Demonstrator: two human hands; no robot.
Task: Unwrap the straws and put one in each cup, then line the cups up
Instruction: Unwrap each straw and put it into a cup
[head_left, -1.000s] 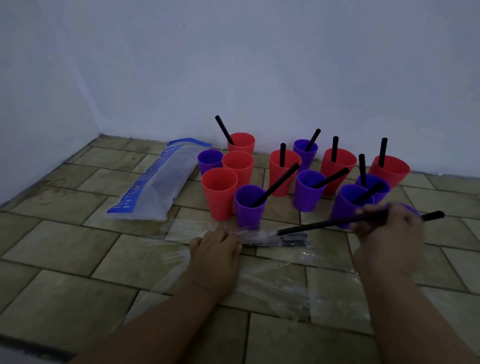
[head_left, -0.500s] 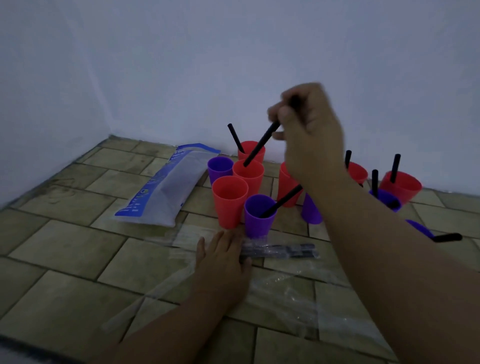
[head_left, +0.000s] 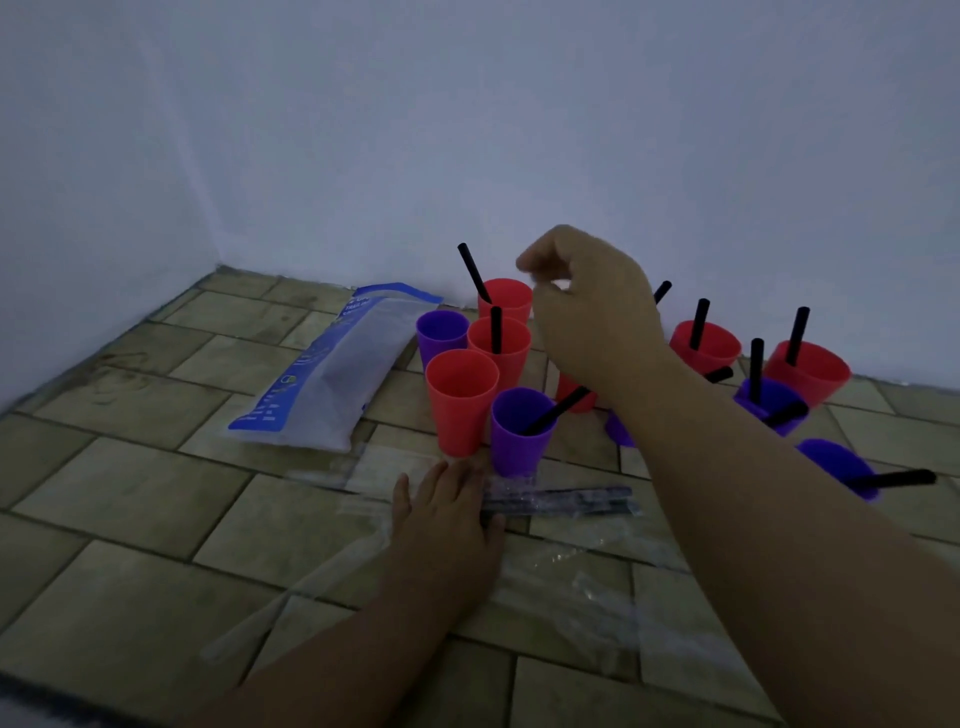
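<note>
Several red and purple cups stand on the tiled floor, most with a black straw. My right hand (head_left: 592, 312) hovers above the cups with loosely curled fingers and holds nothing. Just left of it, a black straw (head_left: 496, 330) stands upright in a red cup (head_left: 500, 345). In front, a red cup (head_left: 461, 400) and a purple cup (head_left: 441, 332) at the left hold no straw. My left hand (head_left: 449, 512) lies flat on the clear wrapper pack of black straws (head_left: 561, 505) on the floor.
A blue and white plastic bag (head_left: 332, 374) lies left of the cups. Loose clear wrappers (head_left: 566, 577) spread over the tiles near me. White walls meet in a corner behind the cups. My right forearm hides some of the middle cups.
My right hand carried a black straw from the right over to the cups, dropped it into the red cup and let go. The left hand stayed on the wrapper pack.
</note>
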